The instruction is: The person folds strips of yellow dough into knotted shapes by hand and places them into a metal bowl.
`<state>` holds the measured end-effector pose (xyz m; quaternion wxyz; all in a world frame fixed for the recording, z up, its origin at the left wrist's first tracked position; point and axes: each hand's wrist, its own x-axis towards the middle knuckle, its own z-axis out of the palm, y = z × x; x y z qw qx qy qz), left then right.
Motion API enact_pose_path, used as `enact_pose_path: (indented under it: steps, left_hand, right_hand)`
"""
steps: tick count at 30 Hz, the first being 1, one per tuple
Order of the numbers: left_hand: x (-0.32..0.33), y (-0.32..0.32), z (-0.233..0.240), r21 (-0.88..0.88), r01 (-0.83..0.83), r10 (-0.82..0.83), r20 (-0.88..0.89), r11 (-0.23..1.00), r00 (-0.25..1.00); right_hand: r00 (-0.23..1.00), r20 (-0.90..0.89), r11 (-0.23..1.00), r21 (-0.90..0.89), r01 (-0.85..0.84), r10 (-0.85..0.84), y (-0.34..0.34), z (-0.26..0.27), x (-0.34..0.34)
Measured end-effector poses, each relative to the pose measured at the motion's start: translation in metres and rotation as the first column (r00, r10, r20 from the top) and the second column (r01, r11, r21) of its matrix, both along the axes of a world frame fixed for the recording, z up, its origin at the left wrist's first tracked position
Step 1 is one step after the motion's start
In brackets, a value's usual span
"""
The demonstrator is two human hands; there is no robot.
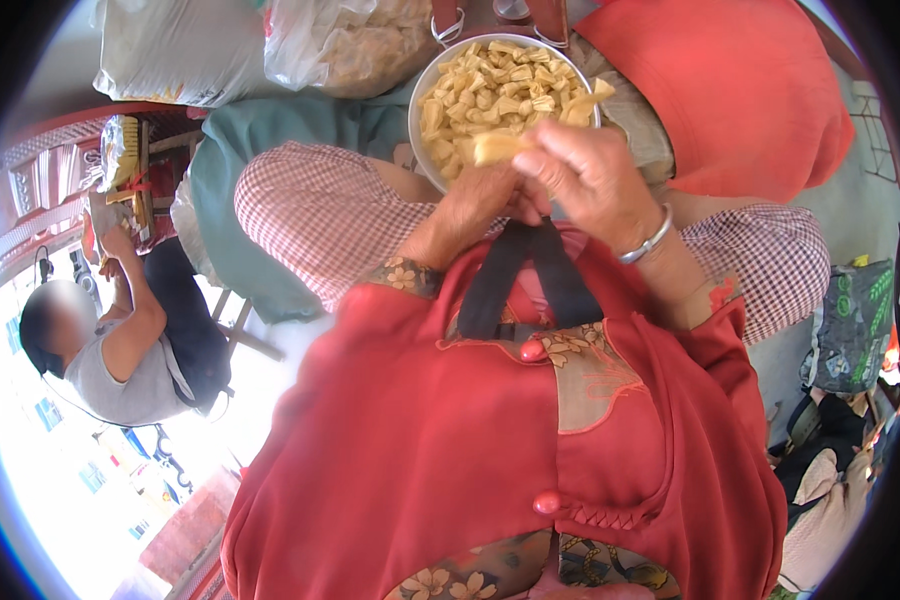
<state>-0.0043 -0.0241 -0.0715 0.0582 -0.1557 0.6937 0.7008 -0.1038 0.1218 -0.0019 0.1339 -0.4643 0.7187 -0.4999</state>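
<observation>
My right hand, with a silver bangle at the wrist, pinches a pale yellow strip between thumb and forefinger. The strip looks like bean curd skin. Below it is my left hand, its fingers curled against the right hand. The yellow strip lies over the left hand's knuckles, and what its fingertips grip is hidden. Just beyond both hands stands a round metal bowl full of yellow knotted pieces. A longer yellow piece sticks up at the bowl's right rim, partly behind my right hand.
Clear plastic bags stand beyond the bowl on the left. Red cloth covers something on the right. A teal cloth hangs beside my left knee. Another person sits at far left, handling something. A dark patterned bag is at right.
</observation>
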Motion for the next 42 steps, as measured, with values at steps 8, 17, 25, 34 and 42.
enact_pose_path:
  steps: [8, 17, 25, 34, 42]
  left_hand:
    - [-0.039, 0.012, 0.023, 0.770, -0.308, -0.054, 0.405, 0.559, 0.913]
    - [-0.026, -0.005, 0.034, 0.793, -0.239, -0.029, 0.307, 0.561, 0.951]
    - [-0.014, -0.004, 0.053, 0.731, -0.105, -0.020, 0.160, 0.674, 0.987]
    - [-0.007, 0.003, 0.083, -0.686, -0.241, -0.211, -0.504, 0.686, 0.838]
    - [0.000, 0.002, 0.072, -0.257, -0.108, 0.066, -0.167, 0.960, 0.984]
  right_hand:
    - [0.911, 0.305, 0.961, -0.112, -0.254, 0.277, 0.004, -0.029, 0.038]
    - [0.911, 0.322, 0.907, -0.242, 0.344, -0.259, 0.003, -0.015, 0.029]
    - [0.874, 0.390, 0.901, -0.199, 0.386, -0.289, -0.015, -0.034, 0.024]
    - [0.771, 0.633, 0.987, -0.066, 0.143, -0.070, -0.005, -0.041, 0.008]
    - [0.815, 0.573, 0.996, 0.022, 0.091, -0.087, 0.005, -0.015, 0.017]
